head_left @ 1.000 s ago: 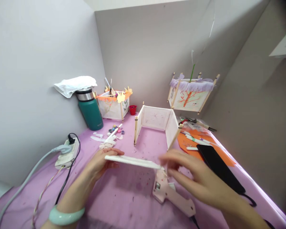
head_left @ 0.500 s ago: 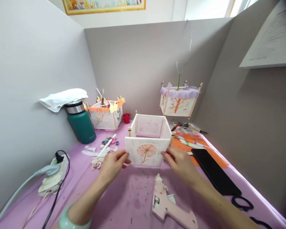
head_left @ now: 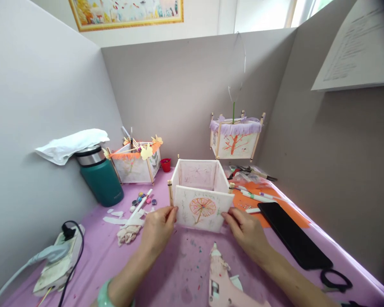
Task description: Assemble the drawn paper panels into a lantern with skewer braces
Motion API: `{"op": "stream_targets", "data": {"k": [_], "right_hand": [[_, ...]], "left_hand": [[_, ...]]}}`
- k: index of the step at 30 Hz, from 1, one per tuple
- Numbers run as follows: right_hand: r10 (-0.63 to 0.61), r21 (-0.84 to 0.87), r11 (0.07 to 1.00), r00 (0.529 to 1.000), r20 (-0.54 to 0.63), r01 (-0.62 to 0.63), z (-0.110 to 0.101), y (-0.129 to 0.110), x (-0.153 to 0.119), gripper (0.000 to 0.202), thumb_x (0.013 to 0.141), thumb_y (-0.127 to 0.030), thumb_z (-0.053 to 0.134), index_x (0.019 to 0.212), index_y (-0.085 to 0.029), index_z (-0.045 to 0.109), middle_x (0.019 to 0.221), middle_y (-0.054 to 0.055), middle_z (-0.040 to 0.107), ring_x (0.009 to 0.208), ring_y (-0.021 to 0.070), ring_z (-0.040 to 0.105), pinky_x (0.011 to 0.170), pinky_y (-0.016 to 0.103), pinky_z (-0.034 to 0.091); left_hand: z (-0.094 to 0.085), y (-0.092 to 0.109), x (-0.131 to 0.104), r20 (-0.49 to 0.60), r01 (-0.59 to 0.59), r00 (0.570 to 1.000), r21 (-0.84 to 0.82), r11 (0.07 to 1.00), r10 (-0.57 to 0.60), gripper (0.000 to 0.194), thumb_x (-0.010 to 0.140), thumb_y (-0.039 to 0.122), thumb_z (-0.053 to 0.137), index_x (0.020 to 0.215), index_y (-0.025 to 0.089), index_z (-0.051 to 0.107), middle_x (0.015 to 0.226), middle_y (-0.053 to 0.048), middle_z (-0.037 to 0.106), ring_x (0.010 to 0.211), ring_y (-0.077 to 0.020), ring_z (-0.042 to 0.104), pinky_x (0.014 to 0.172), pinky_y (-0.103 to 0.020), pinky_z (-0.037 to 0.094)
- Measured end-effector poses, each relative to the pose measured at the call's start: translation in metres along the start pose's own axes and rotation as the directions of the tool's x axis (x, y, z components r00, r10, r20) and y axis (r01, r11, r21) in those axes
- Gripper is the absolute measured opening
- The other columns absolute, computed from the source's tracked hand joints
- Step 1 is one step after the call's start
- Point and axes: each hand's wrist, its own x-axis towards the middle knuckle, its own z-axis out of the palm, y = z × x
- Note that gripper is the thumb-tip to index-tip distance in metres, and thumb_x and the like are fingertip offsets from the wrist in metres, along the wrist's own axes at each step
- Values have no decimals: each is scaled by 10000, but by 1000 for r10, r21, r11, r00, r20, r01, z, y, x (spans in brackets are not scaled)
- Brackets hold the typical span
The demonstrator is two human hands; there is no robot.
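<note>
A white panel [head_left: 203,209] with an orange flower drawn on it stands upright at the front of a lantern-like white box [head_left: 199,175] with wooden corner sticks. My left hand [head_left: 160,222] pinches the panel's left edge between thumb and fingers. At the lower right edge, my right hand [head_left: 248,227] grips it the same way. The panel tilts slightly, its right end overlapping the box's right front stick. Whether it touches the sticks I cannot tell. A pink glue gun [head_left: 219,281] lies on the purple tabletop just below the panel, nearest my right forearm.
Left are a green bottle [head_left: 101,177], a decorated box [head_left: 132,164], paper scraps [head_left: 126,219] and a power strip [head_left: 59,260]. A second decorated box [head_left: 235,143] hangs at back right. Rightward lie a black phone [head_left: 294,234], scissors [head_left: 336,279], markers [head_left: 257,196] and pliers [head_left: 243,170].
Both hands have shifted the panel rightward relative to the box, so its left edge now lies inside the left front stick. The whole view has also moved a little.
</note>
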Motion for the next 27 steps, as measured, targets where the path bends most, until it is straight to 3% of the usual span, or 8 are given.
{"op": "stream_targets", "data": {"k": [3, 7, 13, 17, 22, 27], "right_hand": [[-11, -8, 1000, 999, 32, 11, 1, 1, -2, 282, 923, -342, 421, 773, -178, 596, 663, 28, 634, 614, 153, 586, 592, 246, 385], [30, -65, 998, 994, 103, -24, 3, 1, -3, 336, 923, -350, 424, 690, -186, 602, 652, 20, 639, 617, 148, 595, 590, 244, 382], [7, -91, 996, 1000, 21, -5, 8, 4, -3, 338, 913, -355, 428, 698, -186, 626, 639, 31, 654, 592, 157, 607, 576, 254, 387], [131, 45, 990, 991, -21, -130, 9, 3, -2, 232, 869, -372, 509, 767, -200, 625, 638, 17, 663, 594, 170, 621, 580, 261, 412], [273, 245, 933, 962, -11, -262, 12, -3, -2, 167, 827, -359, 571, 794, -215, 493, 604, -23, 638, 523, 156, 598, 570, 267, 430], [334, 336, 886, 942, 9, -318, 12, -7, 0, 234, 811, -292, 584, 985, -215, 448, 609, -47, 645, 516, 154, 600, 589, 273, 443]], "left_hand": [[3, -3, -1, -28, 10, 1000, 15, 1000, -10, 341, 869, 369, 435, 750, 191, 700, 641, -31, 700, 600, -158, 638, 578, -241, 399], [6, -4, -1, -37, 9, 999, 45, 999, -8, 332, 870, 354, 429, 771, 192, 701, 637, -39, 699, 603, -164, 641, 588, -247, 410], [10, -8, -3, -85, -9, 996, 11, 1000, 10, 291, 844, 378, 459, 821, 197, 686, 714, -41, 722, 661, -183, 665, 624, -261, 448], [12, -13, -4, -83, 25, 996, -73, 997, -31, 246, 816, 379, 484, 843, 210, 661, 745, -24, 728, 673, -183, 677, 635, -264, 475], [13, -15, -2, -92, 66, 993, -138, 988, -79, 226, 799, 410, 503, 844, 212, 603, 767, -24, 721, 717, -199, 688, 655, -286, 495], [14, -14, -1, -91, 150, 980, -229, 962, -175, 364, 772, 435, 538, 1047, 201, 498, 768, -21, 722, 693, -206, 695, 637, -300, 517]]}}
